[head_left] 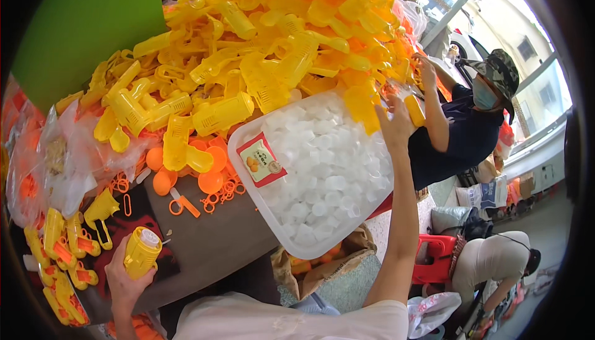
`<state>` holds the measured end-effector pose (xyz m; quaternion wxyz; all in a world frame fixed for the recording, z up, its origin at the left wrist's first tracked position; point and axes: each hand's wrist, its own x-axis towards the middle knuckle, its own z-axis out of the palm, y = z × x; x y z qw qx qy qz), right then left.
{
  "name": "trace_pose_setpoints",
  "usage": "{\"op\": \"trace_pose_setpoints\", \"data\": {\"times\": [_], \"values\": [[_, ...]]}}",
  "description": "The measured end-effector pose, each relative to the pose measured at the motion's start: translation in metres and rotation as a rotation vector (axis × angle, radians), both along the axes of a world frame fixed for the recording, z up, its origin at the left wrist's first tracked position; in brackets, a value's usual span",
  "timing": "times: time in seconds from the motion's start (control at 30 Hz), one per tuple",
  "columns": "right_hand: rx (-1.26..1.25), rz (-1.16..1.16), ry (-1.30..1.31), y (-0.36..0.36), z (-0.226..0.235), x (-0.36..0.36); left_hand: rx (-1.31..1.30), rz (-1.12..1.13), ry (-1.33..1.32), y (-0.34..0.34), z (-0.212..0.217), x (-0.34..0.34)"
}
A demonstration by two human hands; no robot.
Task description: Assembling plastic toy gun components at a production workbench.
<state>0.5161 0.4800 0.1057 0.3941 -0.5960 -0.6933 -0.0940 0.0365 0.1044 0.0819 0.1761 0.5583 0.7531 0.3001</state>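
Note:
My left hand (127,275), at the lower left over the dark table, is wrapped round a yellow plastic housing (142,256) with a round whitish cap (149,237) in its top. My right arm is stretched far forward past the right side of a white tub (282,241). There my right hand (396,124) has its fingers apart, beside a yellow piece (362,107) at the pile's edge; I see nothing held in it. Small translucent white caps (328,172) fill the tub. A large heap of yellow plastic parts (273,67) rises behind it.
Orange rings and discs (211,182) lie before the heap. Several yellow-and-orange pieces (62,250) line the left edge. A red packet (261,160) lies in the tub. A masked co-worker (458,129) stands at right; another person (496,265) bends beside a red stool (434,259).

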Motion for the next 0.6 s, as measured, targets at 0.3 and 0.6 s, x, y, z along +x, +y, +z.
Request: {"op": "trace_pose_setpoints", "data": {"times": [0.3,0.6], "values": [[-0.139,-0.07,-0.142,-0.014,0.008,-0.019,-0.062,-0.013,-0.102,-0.001,0.002,-0.004],[-0.11,0.259,0.216,0.046,0.072,-0.116,-0.088,-0.054,-0.1,0.009,-0.005,-0.003]]}}
